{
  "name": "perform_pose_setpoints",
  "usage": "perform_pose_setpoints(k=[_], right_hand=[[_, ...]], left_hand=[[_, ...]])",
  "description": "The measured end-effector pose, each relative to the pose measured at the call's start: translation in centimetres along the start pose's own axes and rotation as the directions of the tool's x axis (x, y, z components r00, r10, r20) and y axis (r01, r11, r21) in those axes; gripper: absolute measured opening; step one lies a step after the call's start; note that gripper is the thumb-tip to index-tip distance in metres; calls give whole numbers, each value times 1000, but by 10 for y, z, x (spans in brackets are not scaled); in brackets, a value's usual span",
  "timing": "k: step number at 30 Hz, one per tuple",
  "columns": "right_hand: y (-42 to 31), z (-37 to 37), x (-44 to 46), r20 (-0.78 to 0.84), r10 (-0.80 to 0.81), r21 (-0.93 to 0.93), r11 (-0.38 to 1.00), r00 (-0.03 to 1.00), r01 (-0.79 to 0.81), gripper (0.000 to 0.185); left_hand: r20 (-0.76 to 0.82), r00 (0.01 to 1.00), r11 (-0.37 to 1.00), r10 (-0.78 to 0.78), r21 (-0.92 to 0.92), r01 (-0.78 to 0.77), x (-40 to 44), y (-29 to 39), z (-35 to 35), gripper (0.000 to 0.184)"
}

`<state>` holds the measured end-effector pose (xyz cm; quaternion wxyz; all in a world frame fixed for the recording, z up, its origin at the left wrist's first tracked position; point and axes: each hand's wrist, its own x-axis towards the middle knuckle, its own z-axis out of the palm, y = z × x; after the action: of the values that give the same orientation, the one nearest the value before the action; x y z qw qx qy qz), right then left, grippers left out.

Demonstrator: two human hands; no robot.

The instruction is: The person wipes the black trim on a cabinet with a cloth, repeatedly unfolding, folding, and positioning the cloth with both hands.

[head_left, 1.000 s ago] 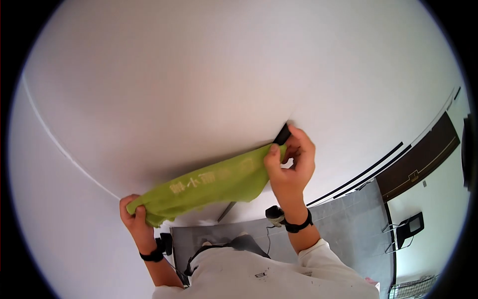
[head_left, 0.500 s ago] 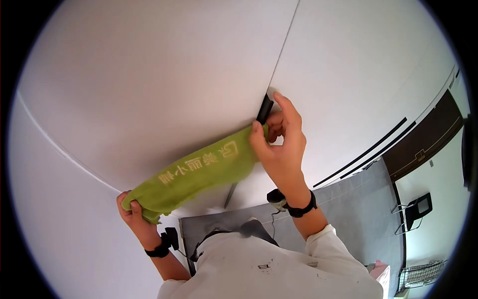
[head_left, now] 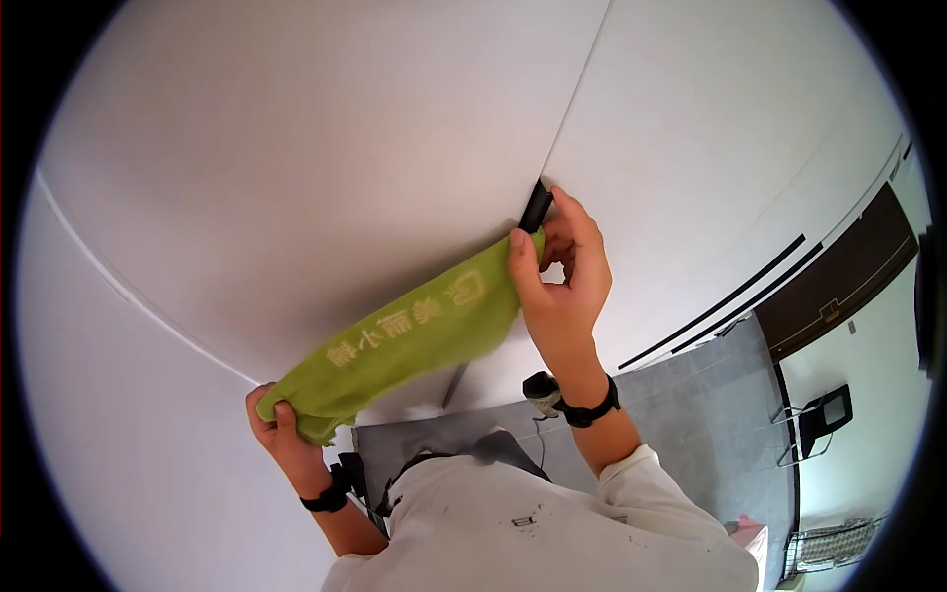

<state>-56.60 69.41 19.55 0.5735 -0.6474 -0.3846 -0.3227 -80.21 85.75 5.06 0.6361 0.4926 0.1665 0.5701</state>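
Note:
A green towel (head_left: 419, 331) with pale printed characters and a logo is stretched at a slant in front of the white cabinet doors. My left hand (head_left: 288, 442) pinches its lower left corner between thumb and fingers. At the upper right end, my right hand (head_left: 567, 281) grips the opposite corner with thumb and fingers. Just above that corner a black handle (head_left: 536, 207) sits on the door seam; my right index fingertip is by it, and I cannot tell whether it touches. The handle's lower end is hidden behind towel and thumb.
White door panels (head_left: 691, 128) fill most of the view, split by a thin seam. Two long black strips (head_left: 720, 301) run along the right. Beyond the grey floor (head_left: 681, 414) are a black chair (head_left: 825, 419) and a dark brown door (head_left: 838, 271).
Both hands and the towel have shifted slightly to the right in view. My right index finger has bent in from its raised position towards the black handle. Both ends of the towel stay held.

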Motion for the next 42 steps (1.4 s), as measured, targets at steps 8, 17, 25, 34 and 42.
perform_pose_setpoints(k=[8,17,25,34,42], right_hand=[[1,-8,9,96,-21,4,1000,995,21,41],[17,-13,-5,119,99,-20,995,988,-97,40],[-7,-25,36,29,59,135,989,998,-62,26],[-4,-8,12,-15,116,103,988,993,-114,22],[-12,-11,30,17,39,143,989,999,-41,29]], left_hand=[[31,996,996,82,17,-82,11,8,-1,39],[-7,1000,1000,6,20,-6,7,10,23,41],[0,994,993,107,40,-107,11,37,40,44],[29,999,999,42,21,-43,12,25,27,44],[23,999,999,44,-28,-43,16,28,27,40]])
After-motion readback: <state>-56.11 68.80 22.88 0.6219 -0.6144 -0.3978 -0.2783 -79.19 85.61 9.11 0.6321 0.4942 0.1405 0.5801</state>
